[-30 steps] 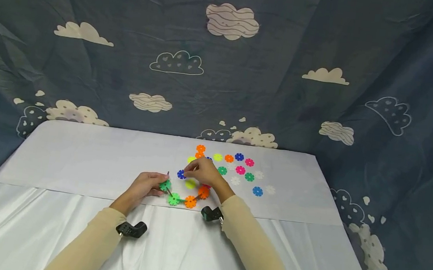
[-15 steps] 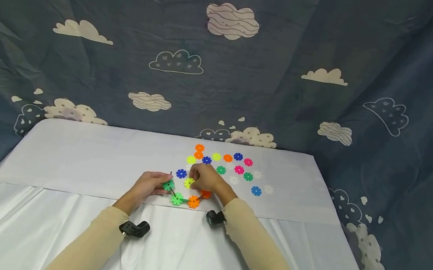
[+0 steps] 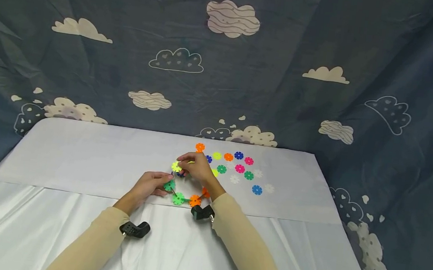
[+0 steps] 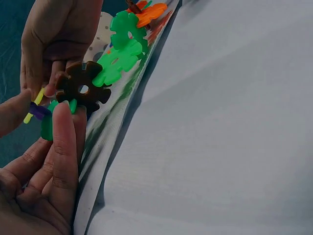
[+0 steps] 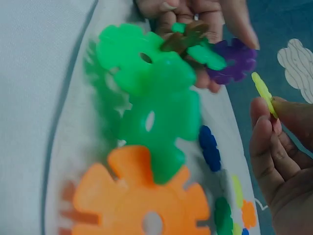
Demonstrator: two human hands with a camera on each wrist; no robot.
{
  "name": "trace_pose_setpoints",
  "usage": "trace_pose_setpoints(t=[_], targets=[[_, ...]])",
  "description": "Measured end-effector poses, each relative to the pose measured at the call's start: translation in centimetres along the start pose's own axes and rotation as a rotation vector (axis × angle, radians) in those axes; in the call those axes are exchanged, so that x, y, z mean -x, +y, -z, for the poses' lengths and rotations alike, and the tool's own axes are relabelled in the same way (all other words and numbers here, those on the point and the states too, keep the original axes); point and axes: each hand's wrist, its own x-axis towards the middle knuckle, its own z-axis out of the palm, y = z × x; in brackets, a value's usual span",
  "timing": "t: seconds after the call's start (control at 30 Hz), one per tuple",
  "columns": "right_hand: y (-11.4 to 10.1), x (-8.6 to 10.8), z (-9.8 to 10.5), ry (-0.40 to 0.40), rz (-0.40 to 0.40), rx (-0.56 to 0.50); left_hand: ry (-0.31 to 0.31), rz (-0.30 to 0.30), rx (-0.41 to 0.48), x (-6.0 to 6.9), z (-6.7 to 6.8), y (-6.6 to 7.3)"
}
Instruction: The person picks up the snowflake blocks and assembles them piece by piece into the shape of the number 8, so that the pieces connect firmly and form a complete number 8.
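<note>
In the head view my left hand [image 3: 147,188] grips one end of a chain of interlocking flower-shaped plastic discs. A green disc [image 3: 169,185] sits at its fingertips; a light green disc [image 3: 178,199] and an orange disc [image 3: 195,201] follow along the curve. The left wrist view shows a brown disc [image 4: 71,90] slotted between green ones. At the chain's end is a purple disc [image 5: 234,61]. My right hand [image 3: 200,168] pinches a yellow disc [image 5: 264,94] between thumb and fingers, held edge-on in the right wrist view. A small gap separates it from the purple disc there.
Several loose discs lie to the right on the white tabletop [image 3: 91,157], among them a light blue disc [image 3: 257,190] and a pink disc [image 3: 249,161]. A blue disc [image 3: 181,175] lies partly hidden under my right hand. A dark cloud-print curtain [image 3: 244,98] hangs behind.
My right hand came back from the dark blue disc, took the yellow disc off the table, and carried it left and up beside the chain's end. The left hand has shifted slightly right.
</note>
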Motion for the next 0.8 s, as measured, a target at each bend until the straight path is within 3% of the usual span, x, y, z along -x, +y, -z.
trace_pose_setpoints(t=[0.13, 0.3, 0.37, 0.53, 0.6, 0.8], targets=[[0.1, -0.2, -0.3, 0.008, 0.001, 0.044, -0.012, -0.003, 0.002, 0.0, -0.1, -0.1], [0.0, -0.1, -0.2, -0.048, 0.002, 0.026, -0.002, 0.016, -0.001, 0.1, -0.1, 0.0], [0.0, -0.2, -0.2, -0.064, 0.003, 0.014, -0.006, 0.023, -0.002, 0.6, -0.2, 0.7], [0.1, -0.4, -0.2, -0.069, 0.023, 0.030, -0.010, 0.033, -0.002, 0.7, -0.2, 0.9], [0.1, -0.5, -0.2, -0.077, 0.037, 0.043, -0.004, 0.030, -0.008, 0.1, 0.0, 0.2], [0.0, -0.4, -0.4, -0.113, 0.047, 0.039, 0.006, 0.009, -0.004, 0.0, 0.0, 0.0]])
